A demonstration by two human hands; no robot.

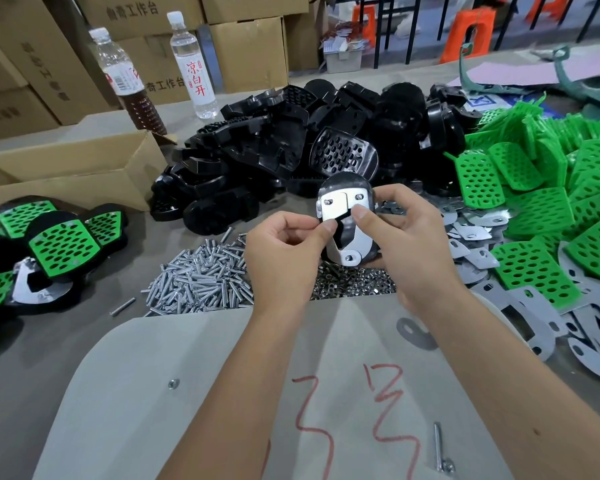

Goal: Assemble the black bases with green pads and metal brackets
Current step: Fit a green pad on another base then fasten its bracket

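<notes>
So the bench (66,341) layout: finished units (63,244) stacked off to my left, open carton (66,171) behind them, two bottles (191,64) further back. Pile of bases (291,140) dead ahead, pads (551,202) heaped on my right with brackets (482,251) lying just in front of those. Screws (201,275) and nuts (354,284) sit right below my hands.

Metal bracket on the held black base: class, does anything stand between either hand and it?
Nothing visible does. Both hands already hold the assembly: the left hand pinches the metal bracket at its left edge, and the right hand grips the black base, thumb on the bracket.
</notes>
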